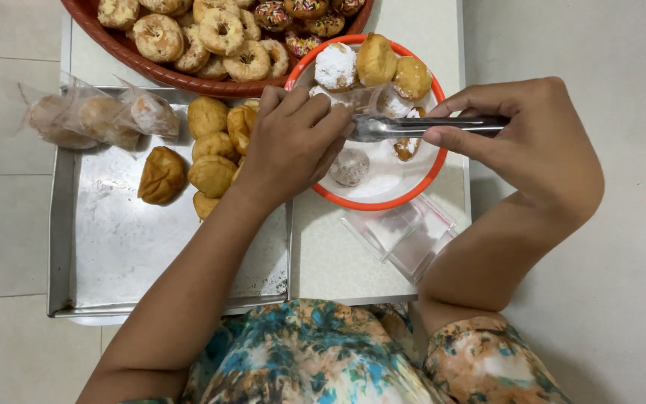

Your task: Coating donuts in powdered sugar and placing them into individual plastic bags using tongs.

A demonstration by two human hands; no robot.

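Observation:
My right hand [525, 138] grips a pair of metal tongs [420, 126] that reach left over an orange-rimmed bowl [383, 202] of white sugar. My left hand [293, 142] pinches a small clear plastic bag [364, 99] at the tongs' tip, above the bowl. Inside the bowl lie a sugar-coated bun [336, 66], a coated ball [350, 167] and plain golden buns [394, 67]. What the tongs' tip holds is hidden behind my left fingers.
A metal tray [114, 247] on the left carries golden buns [207, 153] and bagged buns [99, 116]. A big reddish basket [143, 67] of ring doughnuts stands at the back. A stack of clear bags [405, 236] lies near the bowl on the small table.

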